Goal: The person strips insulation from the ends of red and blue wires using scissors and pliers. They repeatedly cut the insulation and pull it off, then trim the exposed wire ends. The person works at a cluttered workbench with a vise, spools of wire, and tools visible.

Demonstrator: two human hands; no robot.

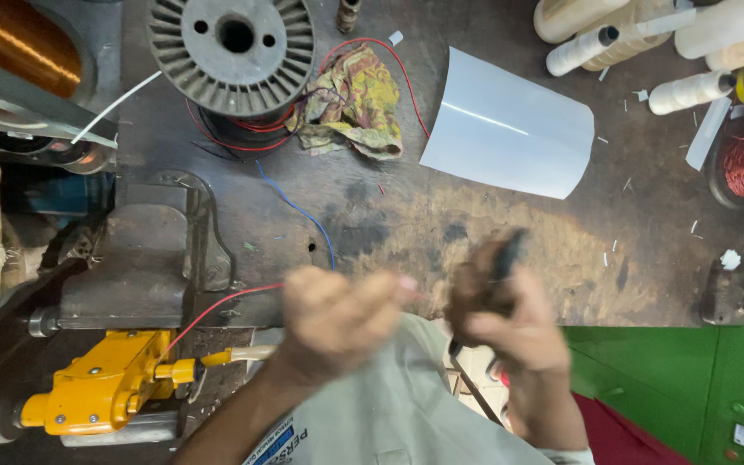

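Hovering blurred above the workbench [441, 232], both hands curl: left [337, 319] pinching, right [510, 319] gripping a dark tool [503, 258].

One camera only, worn on the person's head — it looks almost straight down at the workbench [441, 224] from close above, the far edge of the bench at the top — both hands blurred low in frame, near the lens.
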